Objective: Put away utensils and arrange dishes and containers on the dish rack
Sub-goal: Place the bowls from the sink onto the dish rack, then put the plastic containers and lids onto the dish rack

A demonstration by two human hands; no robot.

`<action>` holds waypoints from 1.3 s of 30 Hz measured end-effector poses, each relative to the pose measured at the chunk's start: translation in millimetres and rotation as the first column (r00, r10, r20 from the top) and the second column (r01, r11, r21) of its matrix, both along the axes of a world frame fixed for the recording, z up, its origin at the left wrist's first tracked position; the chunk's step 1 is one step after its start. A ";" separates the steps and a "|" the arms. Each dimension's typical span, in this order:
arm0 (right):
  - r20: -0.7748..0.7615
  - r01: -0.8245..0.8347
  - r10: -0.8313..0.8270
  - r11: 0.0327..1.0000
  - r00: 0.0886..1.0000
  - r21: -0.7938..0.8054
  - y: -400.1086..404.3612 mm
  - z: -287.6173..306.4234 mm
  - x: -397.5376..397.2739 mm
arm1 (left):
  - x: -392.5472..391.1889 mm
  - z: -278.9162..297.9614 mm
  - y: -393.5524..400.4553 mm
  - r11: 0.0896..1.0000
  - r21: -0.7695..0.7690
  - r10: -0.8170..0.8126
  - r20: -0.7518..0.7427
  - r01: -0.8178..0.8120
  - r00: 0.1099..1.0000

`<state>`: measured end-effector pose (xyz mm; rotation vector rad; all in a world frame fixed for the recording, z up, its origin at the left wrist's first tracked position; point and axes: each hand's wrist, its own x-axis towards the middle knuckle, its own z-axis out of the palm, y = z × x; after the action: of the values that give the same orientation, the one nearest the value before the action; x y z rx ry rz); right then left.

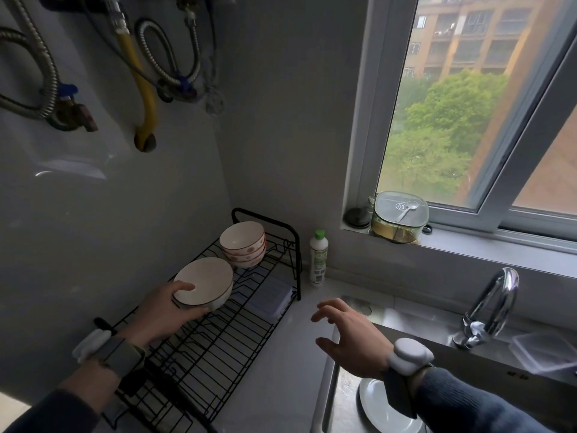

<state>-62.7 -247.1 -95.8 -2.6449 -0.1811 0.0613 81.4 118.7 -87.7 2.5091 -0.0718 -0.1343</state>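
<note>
A black wire dish rack (218, 335) stands on the counter against the left wall. My left hand (168, 310) grips a white bowl with a dark rim (209, 279), tilted on its side over the rack's top shelf; my thumb lies on its inner face. Behind it a stack of patterned bowls (245, 245) leans on the rack's far end. A clear plastic container (268, 300) lies on the lower level. My right hand (349, 335) hovers over the counter by the sink, fingers spread, holding nothing. A white plate (379, 410) lies in the sink under my right wrist.
A white bottle with a green cap (318, 257) stands beside the rack. The chrome faucet (490, 307) rises at the sink's back, a clear container (546, 351) beside it. A lidded glass jar set (399, 217) sits on the window sill. Pipes hang on the wall.
</note>
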 end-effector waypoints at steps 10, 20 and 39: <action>-0.059 0.023 -0.022 1.000 0.998 0.004 -8.2 -12.5 -11.1 | -12.5 26.9 -9.4 0.967 0.249 -0.064 0.032 0.054 0.997; -0.326 0.160 -0.177 0.984 0.929 -0.080 -39.6 -100.0 -72.0 | -116.3 21.1 -166.6 0.657 0.213 -0.691 -0.216 0.724 0.690; -0.637 0.677 -0.597 0.720 0.489 -0.155 -165.9 -164.1 -271.7 | -194.0 -130.4 -374.2 0.562 0.008 -0.738 -0.447 0.827 0.506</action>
<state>-334.4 -413.0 -259.9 -2.2224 1.0189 0.6899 -112.5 -255.5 -218.0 2.3906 -1.1173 -1.0903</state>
